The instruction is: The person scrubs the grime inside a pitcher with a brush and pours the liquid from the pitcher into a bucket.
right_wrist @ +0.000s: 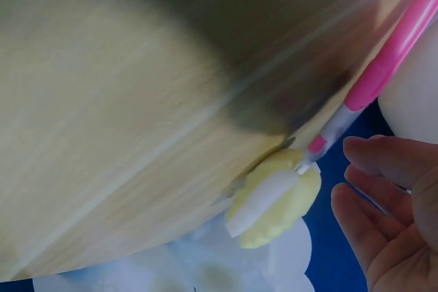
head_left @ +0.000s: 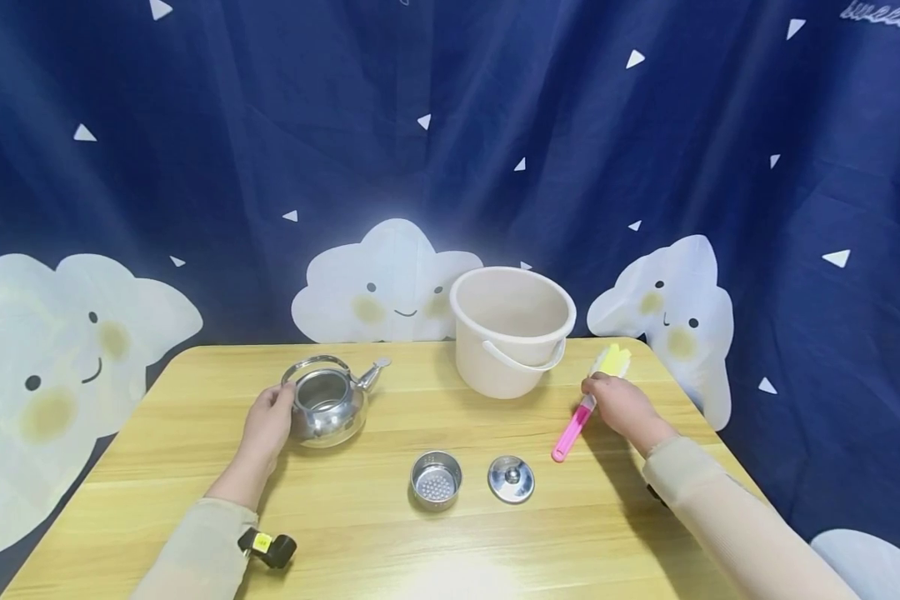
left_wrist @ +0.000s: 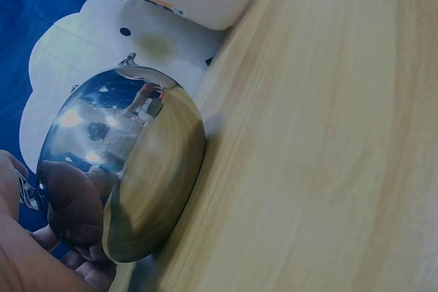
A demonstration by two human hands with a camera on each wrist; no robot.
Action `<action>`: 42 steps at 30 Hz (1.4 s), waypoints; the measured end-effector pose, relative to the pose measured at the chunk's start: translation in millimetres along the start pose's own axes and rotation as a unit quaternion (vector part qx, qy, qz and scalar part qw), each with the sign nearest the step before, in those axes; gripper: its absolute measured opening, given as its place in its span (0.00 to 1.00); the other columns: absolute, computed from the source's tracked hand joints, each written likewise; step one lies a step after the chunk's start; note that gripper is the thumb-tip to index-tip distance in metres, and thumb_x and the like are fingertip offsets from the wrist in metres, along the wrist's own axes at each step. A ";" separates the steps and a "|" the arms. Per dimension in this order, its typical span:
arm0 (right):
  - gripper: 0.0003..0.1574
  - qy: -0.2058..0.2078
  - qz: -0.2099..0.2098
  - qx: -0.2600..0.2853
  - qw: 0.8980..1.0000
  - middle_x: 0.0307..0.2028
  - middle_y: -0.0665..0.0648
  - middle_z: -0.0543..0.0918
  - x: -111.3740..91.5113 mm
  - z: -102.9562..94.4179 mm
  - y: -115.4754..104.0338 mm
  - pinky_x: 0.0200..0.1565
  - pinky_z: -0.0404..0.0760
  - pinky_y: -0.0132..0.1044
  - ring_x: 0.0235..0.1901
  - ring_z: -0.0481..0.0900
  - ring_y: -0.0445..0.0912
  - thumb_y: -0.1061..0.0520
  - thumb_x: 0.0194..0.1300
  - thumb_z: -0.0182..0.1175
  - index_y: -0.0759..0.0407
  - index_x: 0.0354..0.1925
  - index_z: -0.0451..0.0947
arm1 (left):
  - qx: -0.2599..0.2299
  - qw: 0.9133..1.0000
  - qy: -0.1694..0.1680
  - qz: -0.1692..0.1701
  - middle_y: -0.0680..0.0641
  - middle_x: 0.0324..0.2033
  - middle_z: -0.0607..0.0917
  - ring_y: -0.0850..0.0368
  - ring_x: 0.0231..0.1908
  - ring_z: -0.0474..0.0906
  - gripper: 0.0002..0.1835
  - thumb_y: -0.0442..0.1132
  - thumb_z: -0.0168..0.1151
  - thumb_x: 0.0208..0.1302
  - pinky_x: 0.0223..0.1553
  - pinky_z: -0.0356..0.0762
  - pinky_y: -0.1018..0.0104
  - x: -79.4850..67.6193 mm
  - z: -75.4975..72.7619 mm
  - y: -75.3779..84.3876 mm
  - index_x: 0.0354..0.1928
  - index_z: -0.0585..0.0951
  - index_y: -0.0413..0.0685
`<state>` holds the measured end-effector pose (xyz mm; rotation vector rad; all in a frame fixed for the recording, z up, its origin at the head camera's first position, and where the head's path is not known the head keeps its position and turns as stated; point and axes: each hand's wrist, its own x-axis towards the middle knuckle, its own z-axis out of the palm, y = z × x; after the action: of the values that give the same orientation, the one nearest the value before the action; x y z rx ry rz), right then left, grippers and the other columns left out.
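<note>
A shiny steel kettle [head_left: 330,427], lidless with its spout towards the back right, stands at the table's left. My left hand [head_left: 267,422] grips its left side near the foot of the raised handle. The left wrist view shows the fingers at the side of the kettle [left_wrist: 137,162], partly hidden by the hand. On the right lies a sponge brush [head_left: 572,431] with a pink handle and yellow-and-white head. Over its neck in the head view is my right hand [head_left: 624,406]. In the right wrist view its loosely bent fingers [right_wrist: 363,227] are apart from the brush [right_wrist: 274,193].
A cream bucket [head_left: 487,371] with its handle lowered stands at the back, between the kettle and the brush. Nearer the front are a steel strainer basket [head_left: 436,481] and a round knobbed lid [head_left: 511,479]. Behind the wooden table [head_left: 345,533] hangs a blue curtain [head_left: 390,158].
</note>
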<state>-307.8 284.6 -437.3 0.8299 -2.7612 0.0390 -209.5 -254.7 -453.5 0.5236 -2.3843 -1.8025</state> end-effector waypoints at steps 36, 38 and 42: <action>0.10 -0.024 -0.042 0.040 0.998 0.25 0.50 0.80 26.3 -39.2 -84.7 0.31 0.82 0.47 0.27 0.81 0.50 0.58 0.60 0.70 0.51 0.30 0.76 | 0.003 1.000 -0.021 -0.013 0.31 0.73 0.58 0.33 0.74 0.49 0.41 0.63 0.37 0.77 0.73 0.45 0.36 -2.6 -7.4 -1.0 0.74 0.57 0.35; 0.13 -0.018 -0.057 0.055 0.997 0.23 0.47 0.77 31.0 -39.6 -92.1 0.29 0.80 0.44 0.25 0.78 0.47 0.58 0.61 0.69 0.49 0.28 0.73 | 0.003 1.000 -0.021 -0.012 0.31 0.73 0.58 0.32 0.74 0.49 0.40 0.63 0.37 0.77 0.73 0.45 0.36 -2.3 -7.0 -1.3 0.74 0.57 0.34; 0.12 -0.011 -0.072 0.085 0.994 0.25 0.45 0.77 40.8 -40.0 -106.7 0.31 0.79 0.42 0.25 0.76 0.44 0.57 0.63 0.69 0.49 0.29 0.74 | -0.001 1.000 -0.021 -0.011 0.31 0.73 0.59 0.32 0.74 0.50 0.40 0.62 0.38 0.77 0.73 0.45 0.36 -1.5 -6.4 -2.6 0.74 0.58 0.35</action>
<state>-272.9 177.4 -393.5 1.0778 -2.7385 0.2428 -205.8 -260.7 -454.0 0.5181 -2.4129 -1.8437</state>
